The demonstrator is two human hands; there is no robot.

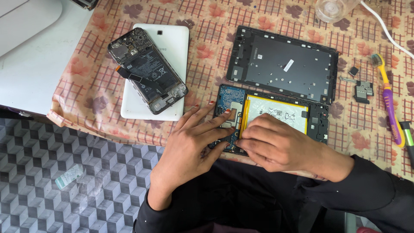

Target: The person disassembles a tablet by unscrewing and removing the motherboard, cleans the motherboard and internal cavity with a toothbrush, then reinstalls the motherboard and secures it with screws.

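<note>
Fingertips of my left hand [194, 138] press the opened tablet [276, 118] at the near edge; my right hand [276, 144] pinches near its battery [280, 113]. Prying calls for care, I judge.

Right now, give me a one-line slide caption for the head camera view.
Both hands, left hand and right hand, press on an opened tablet beside a stripped phone on a patterned tablecloth.

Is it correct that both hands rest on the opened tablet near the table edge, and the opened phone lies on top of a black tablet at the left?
Not quite. The head view shows the opened phone lying on a white tablet, not a black one. The rest holds: the left hand and the right hand both rest on the opened tablet near the table edge.
</note>
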